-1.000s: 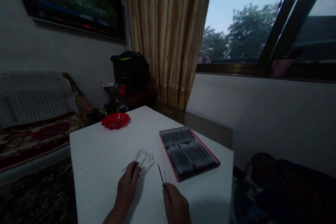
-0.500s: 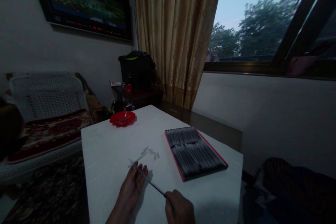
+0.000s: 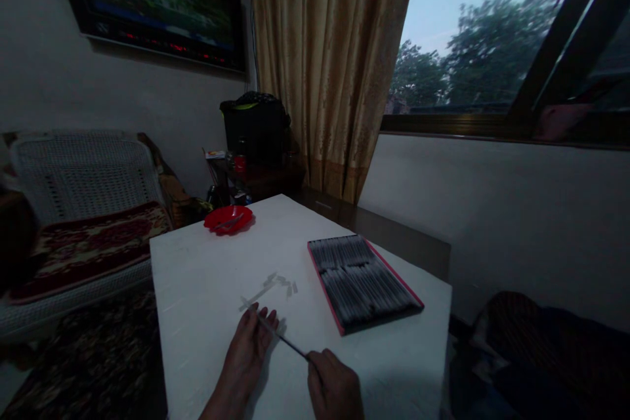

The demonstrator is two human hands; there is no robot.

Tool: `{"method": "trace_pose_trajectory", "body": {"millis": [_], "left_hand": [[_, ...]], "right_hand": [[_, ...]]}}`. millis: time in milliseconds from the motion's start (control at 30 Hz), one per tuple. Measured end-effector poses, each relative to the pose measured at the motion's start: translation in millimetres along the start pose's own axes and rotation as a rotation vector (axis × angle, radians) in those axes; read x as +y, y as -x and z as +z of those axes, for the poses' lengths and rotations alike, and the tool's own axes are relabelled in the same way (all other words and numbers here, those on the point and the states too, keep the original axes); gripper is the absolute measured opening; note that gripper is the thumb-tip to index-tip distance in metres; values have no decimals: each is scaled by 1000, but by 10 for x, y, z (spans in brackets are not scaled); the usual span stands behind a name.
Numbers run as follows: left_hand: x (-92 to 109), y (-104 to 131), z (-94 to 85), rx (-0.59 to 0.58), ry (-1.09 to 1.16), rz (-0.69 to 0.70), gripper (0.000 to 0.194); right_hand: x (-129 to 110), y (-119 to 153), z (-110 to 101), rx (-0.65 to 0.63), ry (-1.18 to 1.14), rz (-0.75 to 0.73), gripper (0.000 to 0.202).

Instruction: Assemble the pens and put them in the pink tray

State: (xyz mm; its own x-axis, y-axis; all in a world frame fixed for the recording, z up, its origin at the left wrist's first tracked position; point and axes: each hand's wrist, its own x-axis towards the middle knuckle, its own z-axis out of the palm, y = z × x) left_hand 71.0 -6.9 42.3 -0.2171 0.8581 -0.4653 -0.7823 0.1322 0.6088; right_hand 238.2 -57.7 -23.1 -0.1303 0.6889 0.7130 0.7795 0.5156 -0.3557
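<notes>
My left hand (image 3: 250, 341) is palm up over the white table (image 3: 197, 289), its fingers curled and its thumb and fingertips at the far end of a thin stick (image 3: 289, 345). The stick slants down to my right hand (image 3: 335, 382), which is closed round its darker near end. Whether it is a tool with a blade I cannot tell. Just beyond my left fingertips lie several small pale grey strips (image 3: 281, 281). To their right is a flat case (image 3: 369, 282) with pinkish-red edges, packed with two rows of slim dark and pale sticks.
A red scalloped dish (image 3: 229, 220) with a slim item in it is at the table's far left. Beyond are a white wicker seat (image 3: 83, 170) with a patterned cushion, a side table (image 3: 266, 177) bearing a dark box, and a curtain (image 3: 325, 65) beside the window.
The view has shifted very slightly. Both hands and the stick keep nearly the same pose over the table; the strips and the case have not moved.
</notes>
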Motion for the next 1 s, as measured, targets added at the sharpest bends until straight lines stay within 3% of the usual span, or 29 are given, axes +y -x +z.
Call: {"method": "trace_pose_trajectory", "body": {"millis": [233, 367, 467, 567, 733, 867, 1000], "left_hand": [[-227, 88, -137, -129, -115, -7, 7], [-354, 204, -224, -262, -173, -127, 20], [-376, 238, -268, -198, -148, -181, 26], [-398, 250, -273, -184, -121, -189, 28], [-463, 315, -217, -273, -113, -190, 26], [-429, 318, -189, -161, -39, -202, 16], [-382, 285, -198, -100, -32, -176, 11]], "right_hand": [[-28, -85, -92, -106, -116, -8, 28], [22, -52, -42, -102, -365, 186, 29], [39, -5, 38, -52, -582, 447, 39], [-15, -32, 115, 19, -657, 567, 43], [-192, -224, 173, 29, -608, 560, 40], [-247, -300, 116, 17, -643, 545, 41], [-196, -280, 99, -10, -668, 587, 28]]}}
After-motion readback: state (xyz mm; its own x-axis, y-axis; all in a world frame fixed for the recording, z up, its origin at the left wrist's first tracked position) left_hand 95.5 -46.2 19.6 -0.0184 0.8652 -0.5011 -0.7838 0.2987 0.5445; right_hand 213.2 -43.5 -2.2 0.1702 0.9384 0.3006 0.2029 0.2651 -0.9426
